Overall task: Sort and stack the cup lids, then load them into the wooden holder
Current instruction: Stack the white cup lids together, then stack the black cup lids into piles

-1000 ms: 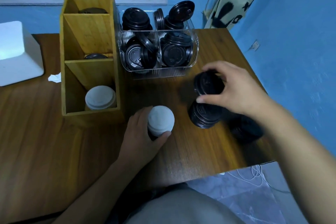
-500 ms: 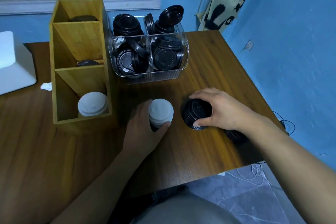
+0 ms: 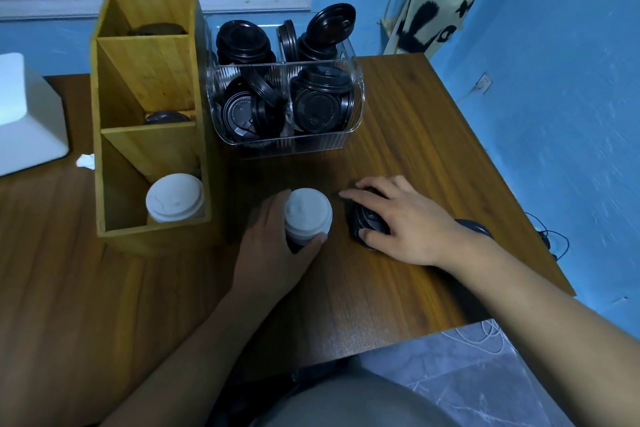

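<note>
My left hand point(image 3: 273, 253) grips a stack of white cup lids point(image 3: 307, 215) standing on the wooden table point(image 3: 104, 305), just right of the wooden holder point(image 3: 145, 114). My right hand point(image 3: 405, 222) lies over a stack of black lids point(image 3: 369, 224) and holds it from above. Another black lid stack point(image 3: 476, 227) peeks out behind my right wrist. The holder's front compartment contains a white lid stack point(image 3: 175, 198); dark lids point(image 3: 166, 117) sit in its middle compartment and more at the back.
A clear plastic bin point(image 3: 287, 146) full of loose black lids stands behind my hands. A white box point(image 3: 24, 121) sits at the table's left, with a scrap of white paper point(image 3: 85, 161) beside the holder. The table's right edge runs near my right wrist.
My right hand has come down with the black lids from above a second black stack and moved left, now beside the white stack. My left hand has stayed on the white stack.
</note>
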Demonstrator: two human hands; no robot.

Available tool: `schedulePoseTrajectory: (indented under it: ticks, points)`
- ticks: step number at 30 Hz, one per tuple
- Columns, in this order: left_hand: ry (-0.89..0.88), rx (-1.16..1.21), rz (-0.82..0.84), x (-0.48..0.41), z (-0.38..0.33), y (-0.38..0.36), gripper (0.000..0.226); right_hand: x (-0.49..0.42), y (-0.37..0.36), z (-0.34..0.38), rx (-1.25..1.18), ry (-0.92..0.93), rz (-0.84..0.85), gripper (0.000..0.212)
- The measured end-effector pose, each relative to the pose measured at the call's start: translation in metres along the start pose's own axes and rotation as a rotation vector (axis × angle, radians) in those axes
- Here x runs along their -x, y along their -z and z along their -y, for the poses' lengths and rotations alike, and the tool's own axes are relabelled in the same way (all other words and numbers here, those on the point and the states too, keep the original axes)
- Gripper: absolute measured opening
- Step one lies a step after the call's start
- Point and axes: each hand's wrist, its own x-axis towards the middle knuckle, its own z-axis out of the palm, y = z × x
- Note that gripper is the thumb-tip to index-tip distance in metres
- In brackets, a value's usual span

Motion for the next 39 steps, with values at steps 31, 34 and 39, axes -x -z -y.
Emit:
schedulePoseTrajectory:
  ticks: [31, 34, 39]
  points:
    - [-0.316, -0.343, 0.021, 0.006, -0.019, -0.002, 0.088, 0.103, -0.035, -0.008, -0.011, -0.412, -0.364, 0.081]
    - [-0.312, -0.304, 0.057, 0.003, -0.021, 0.0, 0.076, 0.095, -0.037, -0.007, 0.007, -0.383, -0.36, 0.077]
    - [-0.428, -0.259, 0.151, 0.029, -0.022, 0.016, 0.071, 0.096, -0.041, -0.009, -0.031, -0.364, -0.398, 0.077]
